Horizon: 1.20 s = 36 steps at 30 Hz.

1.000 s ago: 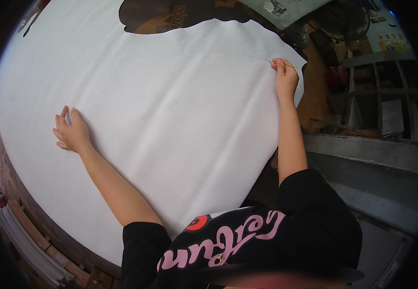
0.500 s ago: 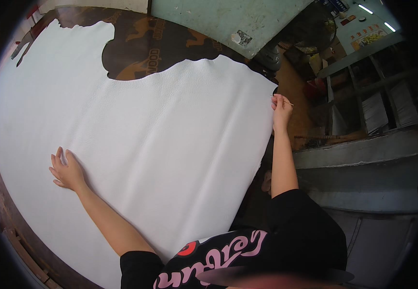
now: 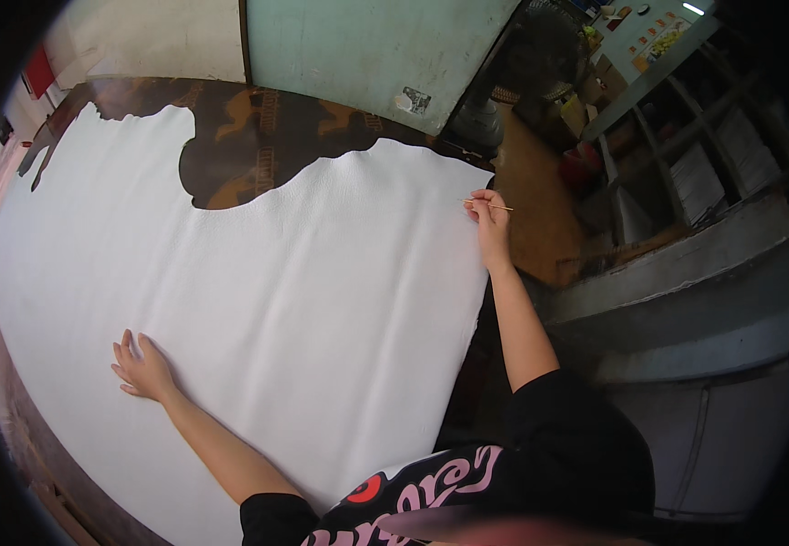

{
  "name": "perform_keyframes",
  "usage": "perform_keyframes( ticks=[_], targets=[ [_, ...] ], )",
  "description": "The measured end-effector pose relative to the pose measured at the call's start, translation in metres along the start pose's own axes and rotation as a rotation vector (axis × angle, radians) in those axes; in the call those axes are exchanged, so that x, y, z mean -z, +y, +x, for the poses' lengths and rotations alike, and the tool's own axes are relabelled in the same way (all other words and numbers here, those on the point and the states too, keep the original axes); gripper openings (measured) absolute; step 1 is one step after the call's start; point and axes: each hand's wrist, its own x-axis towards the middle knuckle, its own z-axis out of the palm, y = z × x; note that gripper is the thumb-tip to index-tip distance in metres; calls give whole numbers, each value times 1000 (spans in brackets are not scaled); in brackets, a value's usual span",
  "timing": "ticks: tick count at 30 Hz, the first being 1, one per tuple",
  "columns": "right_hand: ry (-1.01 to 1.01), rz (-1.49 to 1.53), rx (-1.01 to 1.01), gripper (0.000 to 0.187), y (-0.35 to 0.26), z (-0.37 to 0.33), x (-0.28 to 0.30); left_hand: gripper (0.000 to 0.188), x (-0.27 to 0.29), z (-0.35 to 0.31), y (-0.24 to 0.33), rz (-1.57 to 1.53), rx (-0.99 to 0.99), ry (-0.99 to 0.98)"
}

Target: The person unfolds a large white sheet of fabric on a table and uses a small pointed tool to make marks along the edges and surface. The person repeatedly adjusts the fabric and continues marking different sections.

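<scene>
A large white leather hide [image 3: 313, 273] with an irregular, scalloped far edge lies spread before me. Faint folds run across it. My left hand [image 3: 143, 368] rests on its left part, fingers spread, holding nothing. Close to the hide's far right corner, my right hand [image 3: 488, 218] pinches a thin, pale pen-like stick [image 3: 501, 207]. One end of the stick sticks out to the right of the fingers, and its other end points left over the leather. Whether that tip touches the hide I cannot tell.
Beneath the hide is a dark brown printed board tabletop [image 3: 231, 150], showing along the far side. A pale green panel [image 3: 367, 55] stands behind it. To the right are a dark fan [image 3: 540, 55], a red bucket [image 3: 579, 166] and a rack with compartments [image 3: 686, 164].
My view has tilted and shifted, so the hide sits lower in it. My right hand has moved from the hide's right edge inward over the leather. The left hand stays spread on the hide.
</scene>
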Motion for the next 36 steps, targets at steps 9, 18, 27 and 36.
perform_keyframes(
  ticks=[9,18,27,36],
  targets=[
    [-145,-31,-69,5,0,-1,5,41,-6,3,-8,-66,-29,7],
    [-320,-422,39,14,-7,-3,-22,41,-3,2,-6,-90,-23,-3],
    [-226,-396,85,13,12,35,-12,41,1,-1,0,-107,-9,-17],
    [-251,-414,54,8,-5,-10,-32,40,-2,0,-4,-84,-28,3]
  ],
)
